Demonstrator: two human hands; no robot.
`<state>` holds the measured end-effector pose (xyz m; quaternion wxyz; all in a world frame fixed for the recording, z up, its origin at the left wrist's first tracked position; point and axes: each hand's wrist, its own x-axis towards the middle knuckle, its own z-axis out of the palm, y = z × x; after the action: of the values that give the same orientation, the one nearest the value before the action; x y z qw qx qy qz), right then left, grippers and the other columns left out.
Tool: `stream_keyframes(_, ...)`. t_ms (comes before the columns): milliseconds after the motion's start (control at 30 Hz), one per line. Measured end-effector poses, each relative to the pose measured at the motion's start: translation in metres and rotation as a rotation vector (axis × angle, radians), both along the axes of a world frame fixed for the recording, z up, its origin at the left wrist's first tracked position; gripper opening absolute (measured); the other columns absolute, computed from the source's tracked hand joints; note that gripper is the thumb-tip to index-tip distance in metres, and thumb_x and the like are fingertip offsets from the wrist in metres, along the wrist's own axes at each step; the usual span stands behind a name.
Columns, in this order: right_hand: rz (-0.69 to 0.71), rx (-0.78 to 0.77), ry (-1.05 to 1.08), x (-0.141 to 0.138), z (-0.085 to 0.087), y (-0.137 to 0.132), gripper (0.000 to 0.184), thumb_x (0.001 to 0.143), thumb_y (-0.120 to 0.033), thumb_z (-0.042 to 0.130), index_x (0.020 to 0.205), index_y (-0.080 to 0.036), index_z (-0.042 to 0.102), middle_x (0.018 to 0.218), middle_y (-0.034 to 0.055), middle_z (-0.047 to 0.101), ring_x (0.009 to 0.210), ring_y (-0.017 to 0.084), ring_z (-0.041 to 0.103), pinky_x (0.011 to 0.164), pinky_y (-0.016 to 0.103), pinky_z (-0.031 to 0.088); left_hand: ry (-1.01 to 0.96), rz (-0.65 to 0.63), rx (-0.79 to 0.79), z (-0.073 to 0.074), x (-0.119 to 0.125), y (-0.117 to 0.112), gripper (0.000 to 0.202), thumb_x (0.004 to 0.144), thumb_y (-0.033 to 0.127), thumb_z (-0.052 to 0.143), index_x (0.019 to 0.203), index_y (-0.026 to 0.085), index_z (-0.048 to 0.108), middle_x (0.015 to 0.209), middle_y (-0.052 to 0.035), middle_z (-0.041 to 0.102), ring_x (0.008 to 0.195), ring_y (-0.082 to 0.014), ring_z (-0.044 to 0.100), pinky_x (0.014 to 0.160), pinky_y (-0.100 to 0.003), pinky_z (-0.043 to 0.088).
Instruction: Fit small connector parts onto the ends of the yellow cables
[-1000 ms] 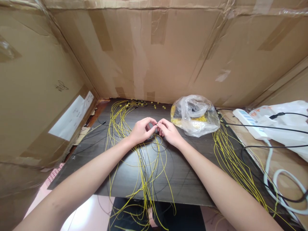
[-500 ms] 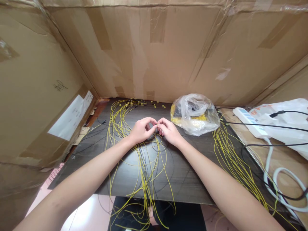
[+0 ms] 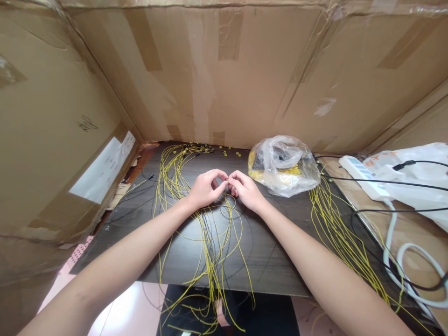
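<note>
My left hand (image 3: 208, 188) and my right hand (image 3: 249, 191) meet above the middle of the dark table (image 3: 273, 254), thumbs and fingertips pinched together. Between them is a tiny dark and yellow piece (image 3: 227, 180), which looks like a wire end; the fingers hide most of it. Below the hands, yellow wires (image 3: 212, 261) with some dark ones run down over the table's front edge. Left of my left hand, more yellow wires (image 3: 164, 177) curve toward the back, ending in black tips (image 3: 196, 151).
Small yellow rings (image 3: 225, 153) lie along the back. A clear plastic bag (image 3: 285, 179) with yellow contents stands right of my hands. Further right are another yellow wire bundle (image 3: 332, 224), a white power strip (image 3: 366, 177) and black cables (image 3: 385, 183). Cardboard walls (image 3: 266, 74) surround the table.
The hands stay in almost the same place. The tiny piece between the fingertips has shifted very slightly and shows a little more; everything else looks unchanged.
</note>
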<state>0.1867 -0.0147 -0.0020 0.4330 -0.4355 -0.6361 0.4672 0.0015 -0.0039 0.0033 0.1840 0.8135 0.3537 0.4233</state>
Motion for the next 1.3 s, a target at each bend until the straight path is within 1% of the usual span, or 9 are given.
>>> stream_keyframes(233, 0.002, 0.026, -0.074, -0.0007, 0.0019, -0.0013, 0.040, 0.097, -0.057, 0.050, 0.076, -0.022, 0.054, 0.068, -0.0016, 0.057, 0.058, 0.013, 0.052, 0.059, 0.029, 0.043, -0.022, 0.001, -0.004, 0.0001, 0.0006, -0.0003, 0.009, 0.094, 0.024, 0.065, 0.096, 0.017, 0.068, 0.082, -0.0005, 0.072, 0.053, -0.0083, 0.057, 0.057, -0.022, 0.048)
stream_keyframes(400, -0.012, 0.003, -0.007, -0.0015, 0.0012, -0.0015, 0.032, 0.091, -0.054, 0.057, 0.085, -0.023, 0.055, 0.073, -0.0025, 0.059, 0.058, 0.013, 0.052, 0.059, 0.028, 0.044, -0.035, 0.014, -0.017, 0.0001, 0.0011, -0.0006, 0.010, 0.093, 0.025, 0.065, 0.097, 0.017, 0.069, 0.084, -0.0013, 0.072, 0.053, -0.0084, 0.057, 0.057, -0.023, 0.049)
stream_keyframes(500, 0.002, -0.009, 0.009, -0.0011, 0.0010, -0.0009, 0.029, 0.089, -0.051, 0.060, 0.086, -0.023, 0.054, 0.074, -0.0029, 0.059, 0.058, 0.013, 0.051, 0.058, 0.028, 0.043, -0.031, 0.014, -0.016, 0.0004, 0.0009, -0.0005, 0.011, 0.094, 0.026, 0.065, 0.097, 0.017, 0.069, 0.083, -0.0011, 0.072, 0.053, -0.0084, 0.056, 0.057, -0.022, 0.049)
stream_keyframes(700, 0.004, 0.026, -0.068, -0.0006, 0.0025, -0.0014, 0.037, 0.095, -0.054, 0.051, 0.077, -0.022, 0.054, 0.069, -0.0018, 0.057, 0.059, 0.013, 0.051, 0.059, 0.029, 0.042, -0.027, 0.002, -0.013, 0.0000, 0.0006, 0.0002, 0.009, 0.093, 0.024, 0.066, 0.097, 0.016, 0.069, 0.082, -0.0011, 0.073, 0.053, -0.0081, 0.056, 0.058, -0.022, 0.049)
stream_keyframes(767, 0.003, 0.026, -0.062, -0.0009, 0.0030, -0.0019, 0.037, 0.095, -0.055, 0.051, 0.078, -0.022, 0.054, 0.069, -0.0020, 0.057, 0.058, 0.013, 0.051, 0.059, 0.029, 0.042, -0.034, 0.005, -0.010, -0.0001, 0.0009, 0.0000, 0.010, 0.093, 0.024, 0.065, 0.097, 0.016, 0.069, 0.083, -0.0014, 0.073, 0.053, -0.0081, 0.056, 0.058, -0.022, 0.049)
stream_keyframes(933, -0.004, -0.011, 0.007, -0.0013, 0.0021, -0.0017, 0.029, 0.090, -0.051, 0.059, 0.087, -0.023, 0.054, 0.074, -0.0031, 0.059, 0.058, 0.013, 0.051, 0.059, 0.028, 0.044, -0.038, 0.019, -0.034, 0.0005, 0.0012, -0.0006, 0.011, 0.093, 0.026, 0.065, 0.096, 0.017, 0.070, 0.081, -0.0011, 0.073, 0.052, -0.0083, 0.056, 0.057, -0.022, 0.049)
stream_keyframes(1033, -0.008, -0.011, -0.019, -0.0007, 0.0016, -0.0012, 0.029, 0.091, -0.051, 0.058, 0.085, -0.023, 0.053, 0.073, -0.0028, 0.059, 0.059, 0.013, 0.051, 0.059, 0.028, 0.044, -0.029, 0.012, -0.046, 0.0009, 0.0006, -0.0002, 0.012, 0.092, 0.027, 0.067, 0.097, 0.017, 0.071, 0.080, -0.0006, 0.073, 0.053, -0.0086, 0.056, 0.058, -0.022, 0.049)
stream_keyframes(1200, -0.004, 0.008, -0.074, -0.0003, 0.0025, -0.0012, 0.037, 0.095, -0.055, 0.052, 0.078, -0.023, 0.054, 0.070, -0.0016, 0.058, 0.059, 0.013, 0.051, 0.059, 0.028, 0.043, -0.012, 0.007, -0.044, 0.0014, -0.0001, 0.0001, 0.010, 0.092, 0.024, 0.068, 0.098, 0.017, 0.071, 0.082, -0.0007, 0.073, 0.054, -0.0084, 0.057, 0.058, -0.022, 0.050)
stream_keyframes(1300, -0.006, 0.007, -0.036, -0.0009, 0.0027, -0.0015, 0.034, 0.093, -0.055, 0.055, 0.081, -0.023, 0.054, 0.071, -0.0023, 0.058, 0.058, 0.013, 0.051, 0.059, 0.028, 0.043, -0.028, 0.004, -0.035, 0.0015, 0.0004, -0.0004, 0.010, 0.093, 0.024, 0.067, 0.098, 0.016, 0.071, 0.083, -0.0012, 0.073, 0.053, -0.0081, 0.057, 0.058, -0.021, 0.049)
